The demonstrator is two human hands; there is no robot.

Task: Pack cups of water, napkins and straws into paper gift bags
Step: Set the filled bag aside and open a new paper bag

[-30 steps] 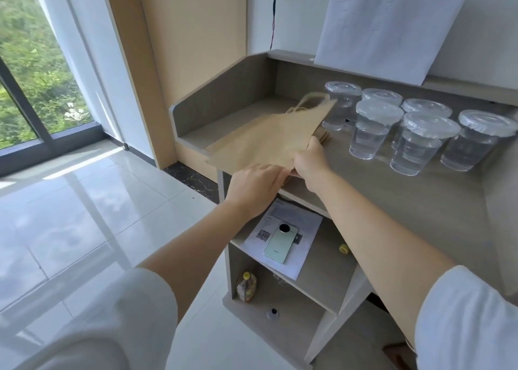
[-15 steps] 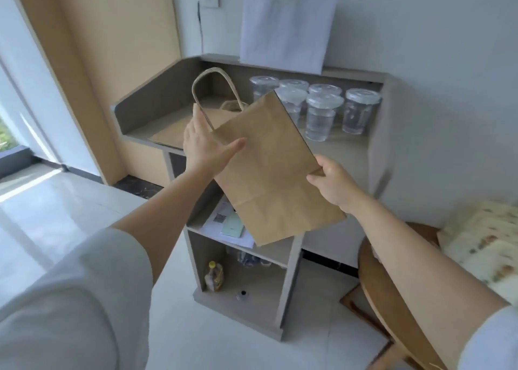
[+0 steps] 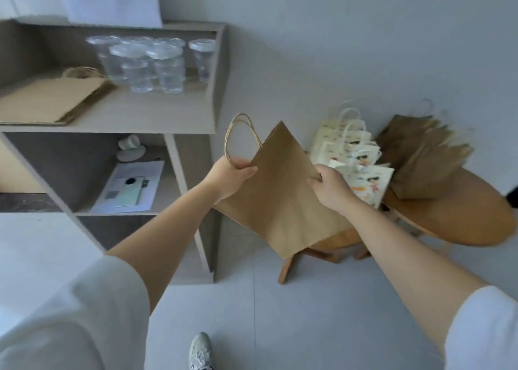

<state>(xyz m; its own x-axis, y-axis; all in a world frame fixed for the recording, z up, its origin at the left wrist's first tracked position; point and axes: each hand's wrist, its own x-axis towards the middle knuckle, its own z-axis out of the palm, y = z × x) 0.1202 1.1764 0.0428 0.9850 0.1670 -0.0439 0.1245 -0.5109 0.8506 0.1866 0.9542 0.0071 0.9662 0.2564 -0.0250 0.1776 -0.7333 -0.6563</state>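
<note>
Item: paper gift bag (image 3: 280,196), brown, folded flat, held in the air between both hands and tilted, with one mouth corner uppermost. Its cord handles (image 3: 238,137) loop up above the left hand (image 3: 232,173), whose fingers curl round the top edge at the base of the handles. The right hand (image 3: 330,186) pinches the opposite side edge, thumb on the near face. Step in hand, as judged: opening the flat bag so that it can stand and be filled. Handling note: the paper looks thin and creased, so it is better to part the two mouth edges, one hand on each, and then press the folded base out square from inside. Tugging the handles could tear their fixed ends. A squared base matters, since a cup set in a leaning bag could tip. Contents to come: cups of water (image 3: 157,64), clear and lidded, clustered on the upper shelf (image 3: 168,114), up and left of the left hand and well apart from it. On the same shelf, further left: flat brown bags (image 3: 53,98). Just beyond the right hand: printed bags (image 3: 356,156), upright on a round wooden table (image 3: 462,215). Napkins and straws: not in view.
</note>
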